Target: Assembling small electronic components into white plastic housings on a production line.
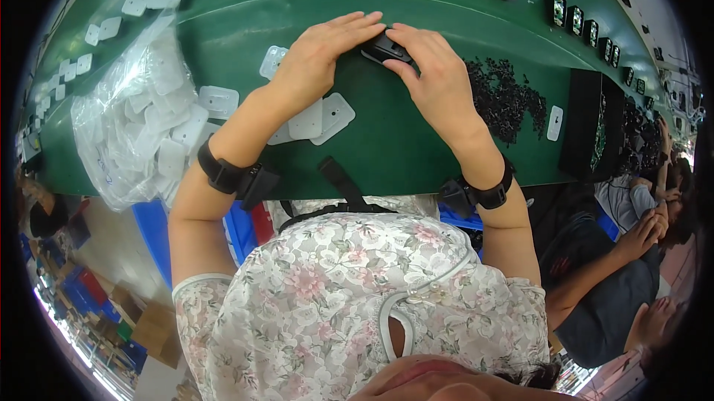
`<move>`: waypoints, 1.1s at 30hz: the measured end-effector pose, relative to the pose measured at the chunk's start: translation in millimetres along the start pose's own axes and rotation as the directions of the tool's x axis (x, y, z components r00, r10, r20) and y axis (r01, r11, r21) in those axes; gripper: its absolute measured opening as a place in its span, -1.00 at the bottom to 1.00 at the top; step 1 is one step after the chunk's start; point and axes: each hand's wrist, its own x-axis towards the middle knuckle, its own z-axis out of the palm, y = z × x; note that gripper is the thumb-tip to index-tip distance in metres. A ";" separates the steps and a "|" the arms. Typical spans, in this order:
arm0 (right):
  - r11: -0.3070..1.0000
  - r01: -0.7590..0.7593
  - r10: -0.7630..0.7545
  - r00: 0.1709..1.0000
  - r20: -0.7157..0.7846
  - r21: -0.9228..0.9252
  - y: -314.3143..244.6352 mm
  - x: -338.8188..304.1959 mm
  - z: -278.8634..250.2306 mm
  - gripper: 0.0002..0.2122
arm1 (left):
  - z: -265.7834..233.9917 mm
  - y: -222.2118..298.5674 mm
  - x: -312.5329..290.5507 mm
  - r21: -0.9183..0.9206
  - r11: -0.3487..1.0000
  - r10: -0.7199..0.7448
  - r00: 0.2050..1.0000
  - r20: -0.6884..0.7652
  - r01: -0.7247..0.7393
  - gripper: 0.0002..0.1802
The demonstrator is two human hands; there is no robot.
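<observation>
On the green table in front of me lies a small black plastic case (382, 49). My right hand (440, 77) grips its right side between thumb and fingers, covering part of it. My left hand (321, 47) has its fingers stretched out together, with the tips at the case's far left edge; I cannot see them wrapped round anything. Below my left hand are several white plastic plates (336, 115), some overlapping. Another white plate (272, 62) is partly hidden behind that hand. To the right of my right hand spreads a pile of small black parts (507, 100).
A clear plastic bag (134, 118) full of white plates bulges over the left table edge. At right stand a black box (584, 122) and a lone white plate (555, 123). Black cases (576, 20) line the far right. Co-workers sit at right, one arm (595, 278) reaching close by.
</observation>
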 end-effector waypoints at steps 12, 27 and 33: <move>0.995 -0.028 0.026 0.999 -0.019 -0.097 -9.6 -17.7 9.7 -0.61 | -1.2 18.1 -9.3 0.377 0.916 0.085 0.984 0.153 -0.138 -0.42; 0.565 -0.488 0.425 0.863 0.272 0.666 22.8 16.4 -21.1 -0.65 | 18.6 26.0 16.0 0.540 0.831 0.128 0.990 0.052 -0.135 -0.51; 0.321 -0.325 0.443 0.882 0.162 0.890 2.2 5.2 -17.7 -0.61 | 18.6 39.5 13.3 -0.676 0.521 -0.519 0.822 0.234 0.521 -0.58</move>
